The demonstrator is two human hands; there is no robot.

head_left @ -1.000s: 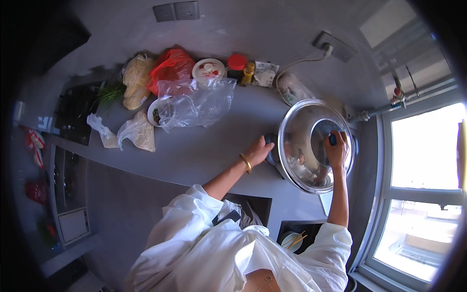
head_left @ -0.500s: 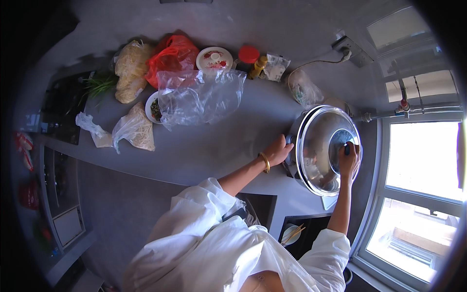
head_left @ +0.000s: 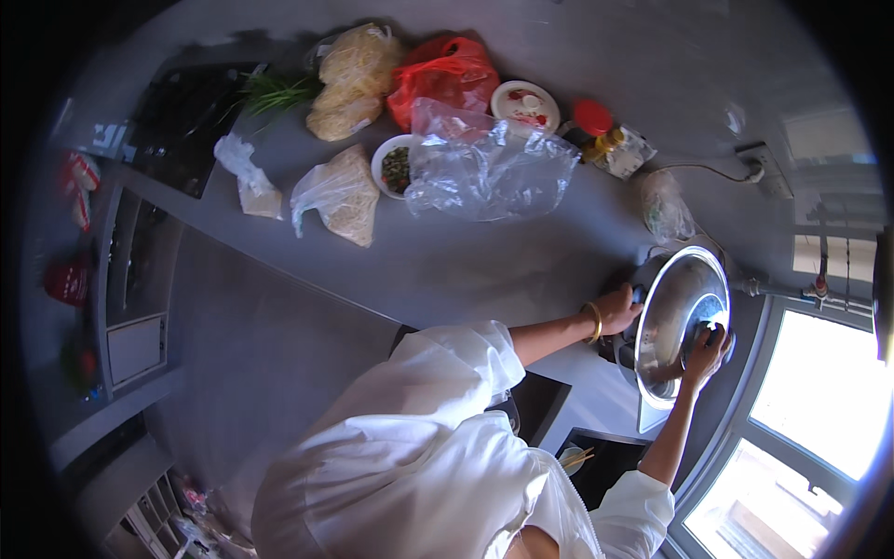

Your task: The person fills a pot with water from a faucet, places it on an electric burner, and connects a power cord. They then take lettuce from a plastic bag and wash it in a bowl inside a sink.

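Observation:
At the right of the counter is a large metal pot [head_left: 618,352], mostly covered by its shiny domed lid [head_left: 663,321] with a glass centre. My left hand [head_left: 615,311], a gold bangle at its wrist, is closed around the pot's dark side handle [head_left: 638,294]. On the far side of the lid, my right hand [head_left: 706,358] grips the black lid knob [head_left: 715,335]. The lid stands at a tilt; whether its edge still touches the pot rim I cannot tell.
Along the back lie a clear plastic bag [head_left: 494,177], a bowl of chopped greens [head_left: 391,168], bagged noodles [head_left: 340,197], a red bag [head_left: 442,79] and a white lidded dish [head_left: 524,104]. A cable [head_left: 703,168] runs to a wall socket. The window [head_left: 810,382] borders the right.
My view has turned, so the counter things appear farther right. The lid now looks narrower and more tilted, with my right hand still on its knob and my left on the handle.

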